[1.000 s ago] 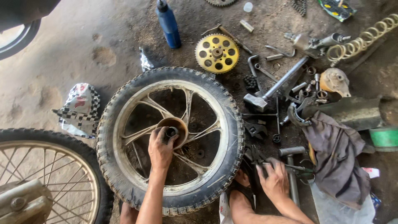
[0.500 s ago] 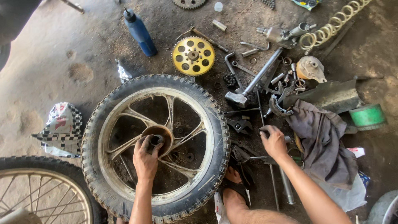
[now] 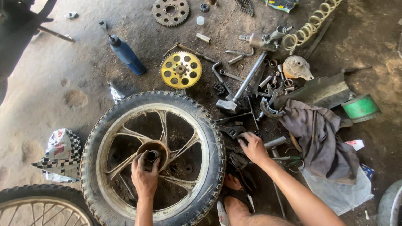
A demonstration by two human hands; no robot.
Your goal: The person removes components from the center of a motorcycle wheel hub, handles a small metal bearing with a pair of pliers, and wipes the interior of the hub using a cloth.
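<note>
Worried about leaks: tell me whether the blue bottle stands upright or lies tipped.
Tipped. The blue bottle lies on its side on the dirt floor, its dark cap pointing up-left.

Soft even daylight, dim top-left corner, sharp focus, slight wide-angle edge distortion.

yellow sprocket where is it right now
In the head view the yellow sprocket lies flat on the floor just beyond the wheel, between the blue bottle and the hammer.
</note>
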